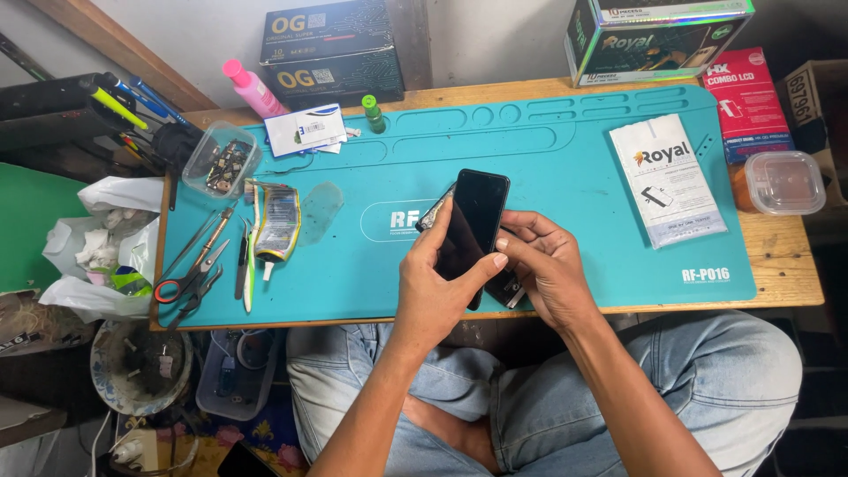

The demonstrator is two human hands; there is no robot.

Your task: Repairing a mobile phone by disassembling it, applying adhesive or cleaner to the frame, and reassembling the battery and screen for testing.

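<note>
Denim-covered knees (565, 389) sit closest, crossed just under the front edge of the teal mat (574, 194) that covers the wooden table (777, 256). Above the mat's front middle, both hands meet on a black phone (473, 225) with a glossy dark face, held tilted off the surface. Left hand (433, 283) wraps it from below, thumb across the glass and fingers curled behind, closed on the phone's edges. Right hand (543, 265) pinches its lower right side, fingertips together against the frame; something dark and thin shows beneath those fingers, but what it is cannot be told.

Phone looks light, stiff and flat, with slippery glass likely to crack if bent or dropped; gripping the long side edges seems safer than pressing the face.

Scissors (190, 274) and tweezers (243, 265) lie at the mat's left end, a white packet (667, 181) towards its right.
</note>
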